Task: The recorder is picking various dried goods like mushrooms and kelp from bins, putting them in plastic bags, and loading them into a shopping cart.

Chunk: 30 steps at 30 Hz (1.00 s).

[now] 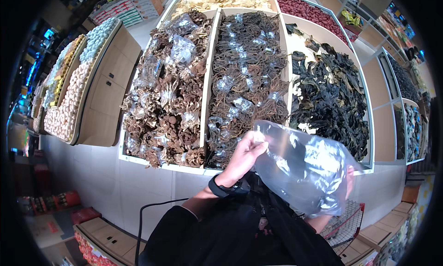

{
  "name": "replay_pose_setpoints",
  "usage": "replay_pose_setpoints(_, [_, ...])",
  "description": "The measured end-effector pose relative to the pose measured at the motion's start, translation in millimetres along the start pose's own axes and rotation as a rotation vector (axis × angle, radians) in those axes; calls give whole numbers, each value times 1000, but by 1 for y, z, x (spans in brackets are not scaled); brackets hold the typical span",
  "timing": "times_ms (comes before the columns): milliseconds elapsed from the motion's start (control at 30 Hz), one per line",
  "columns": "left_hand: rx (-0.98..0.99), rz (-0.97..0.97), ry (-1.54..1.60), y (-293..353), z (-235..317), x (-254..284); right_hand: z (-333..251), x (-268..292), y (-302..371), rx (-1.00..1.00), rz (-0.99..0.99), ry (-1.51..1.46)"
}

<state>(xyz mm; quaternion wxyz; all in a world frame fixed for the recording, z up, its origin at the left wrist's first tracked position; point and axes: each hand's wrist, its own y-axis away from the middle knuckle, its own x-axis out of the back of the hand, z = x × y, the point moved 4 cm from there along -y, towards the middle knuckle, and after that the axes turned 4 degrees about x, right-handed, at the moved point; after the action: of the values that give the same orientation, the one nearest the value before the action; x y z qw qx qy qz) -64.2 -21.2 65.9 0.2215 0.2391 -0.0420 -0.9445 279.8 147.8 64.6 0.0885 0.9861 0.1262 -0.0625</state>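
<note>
A black garment (207, 231) is filling the foreground nearest the camera. The left hand (245, 151), its wrist bearing a black band (226, 187), is pinching the upper-left edge of a clear plastic bag (302, 171) between thumb and fingers. The right hand (350, 179) is showing only partly at the bag's right edge; whether its fingers are closing on the film cannot be told. From the left hand's pinch, the bag is extending rightward and toward the body, its long axis slanting from upper left to lower right; the left hand is lying nearer the bundled dark stems (249, 58). The bag is overlapping, in this view, the near edge of the compartment of dark, leafy dried goods (330, 91). Beyond the stems, brown dried mushrooms (182, 84) are occupying the left compartment, and a wire shopping cart (353, 220) is standing at lower right. No writing is appearing on the bag; markings on stacked packages (143, 3) are remaining illegible.
</note>
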Motion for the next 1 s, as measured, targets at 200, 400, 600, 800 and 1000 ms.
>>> replay_pose_setpoints(200, [-174, -39, -403, 4, -3, -21, -100, 0, 51, 478, 627, 445])
replay_pose_setpoints(400, [-144, -479, -306, 27, -2, -85, -100, -131, 69, 590, 87, 628])
replay_pose_setpoints(600, [287, -342, 30, 5, -22, -62, -17, -197, 57, 483, -480, 941])
replay_pose_setpoints(800, [423, -58, 397, -9, -44, -21, -2, -192, 62, 344, -651, 751])
replay_pose_setpoints(1000, [333, -157, 356, -6, -42, -30, 10, -177, 52, 53, -501, 328])
